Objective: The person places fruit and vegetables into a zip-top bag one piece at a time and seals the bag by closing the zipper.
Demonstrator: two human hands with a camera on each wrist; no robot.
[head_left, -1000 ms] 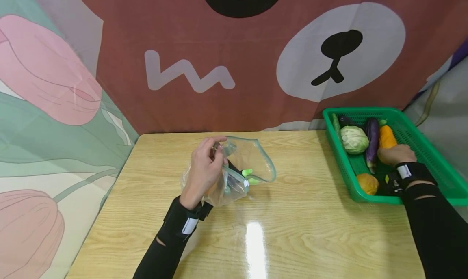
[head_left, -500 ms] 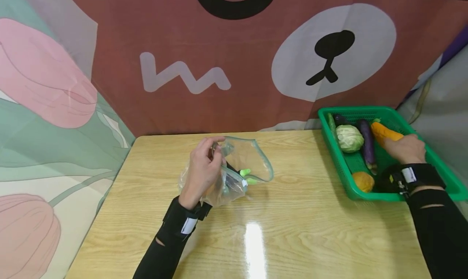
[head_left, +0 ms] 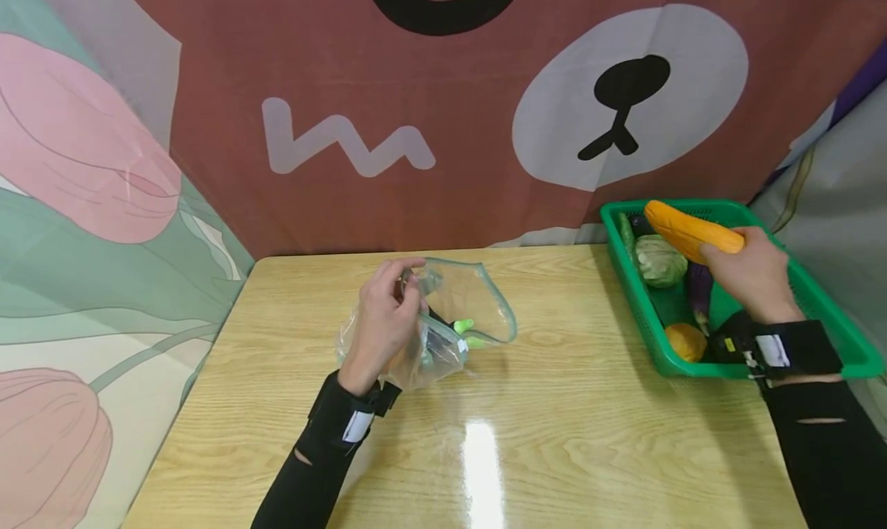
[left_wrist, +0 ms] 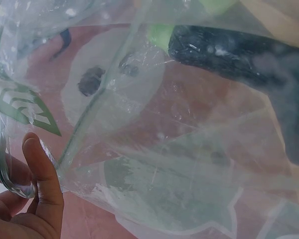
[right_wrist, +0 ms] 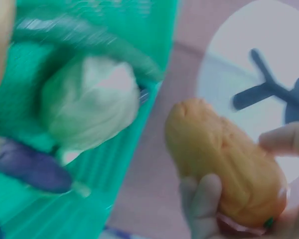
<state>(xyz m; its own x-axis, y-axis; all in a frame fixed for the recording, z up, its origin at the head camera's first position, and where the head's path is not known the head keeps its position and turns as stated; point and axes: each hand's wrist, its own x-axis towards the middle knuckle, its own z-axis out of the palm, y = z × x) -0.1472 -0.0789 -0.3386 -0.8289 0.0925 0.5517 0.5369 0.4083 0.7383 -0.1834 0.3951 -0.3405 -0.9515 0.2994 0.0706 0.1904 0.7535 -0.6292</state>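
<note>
My right hand [head_left: 751,275] holds a thick, long orange vegetable [head_left: 693,230] above the green basket [head_left: 640,321]. In the right wrist view, fingers and thumb grip this orange vegetable [right_wrist: 224,159] near the end with a small green spot. Over the table's middle, my left hand [head_left: 388,321] pinches the rim of a clear zip bag [head_left: 433,367], whose mouth gapes to the right. Inside the bag, the left wrist view shows a dark, elongated vegetable [left_wrist: 224,55] with a bright green end; the head view shows two green tips.
In the basket are a pale green cabbage [head_left: 658,261], a purple eggplant [head_left: 700,290], a yellow roundish vegetable [head_left: 686,342] and a long green vegetable [head_left: 627,236]. The wooden table [head_left: 589,444] meets a printed cloth backdrop [head_left: 478,175].
My right hand has lifted the orange vegetable up out of the basket, turning it so its far end points left. My left hand keeps its place at the bag.
</note>
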